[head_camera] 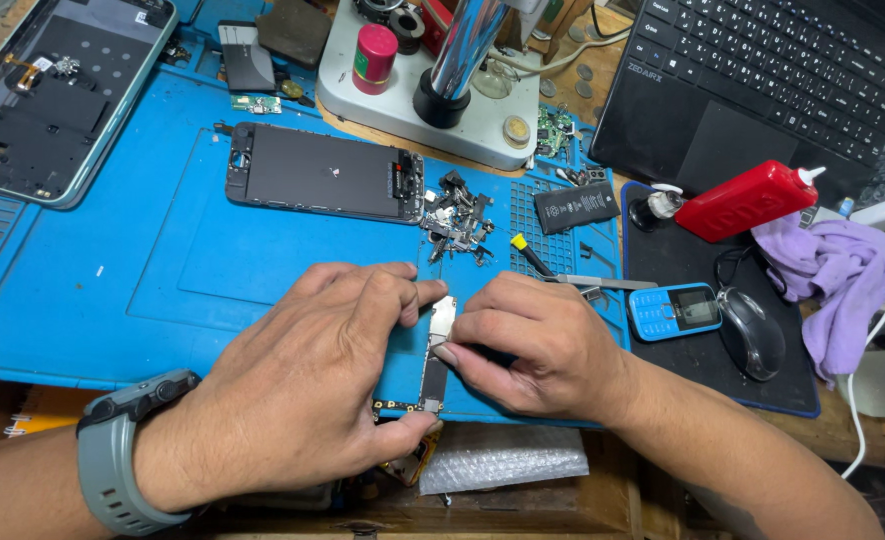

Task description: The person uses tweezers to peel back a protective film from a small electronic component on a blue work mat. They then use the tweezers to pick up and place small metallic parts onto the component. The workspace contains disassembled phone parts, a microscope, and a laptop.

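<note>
At the desk's far left corner an opened phone shell point(53, 95) lies empty, its inner frame bare. On the blue work mat point(163, 280) a dark phone screen assembly point(323, 172) lies flat, with a heap of small screws and brackets point(460, 222) just beside its right end. Near the mat's front edge the left hand point(303, 390) pinches a narrow phone circuit board point(439, 345) between thumb and forefinger, fingers narrow; the right hand point(533, 345) grips its right edge. The board looks light, stiff and thin, likely fragile, so best held by its bare edges. Rightward lie a small blue keypad phone point(675, 310), a mouse point(751, 332) and a capped red bottle point(748, 200)
</note>
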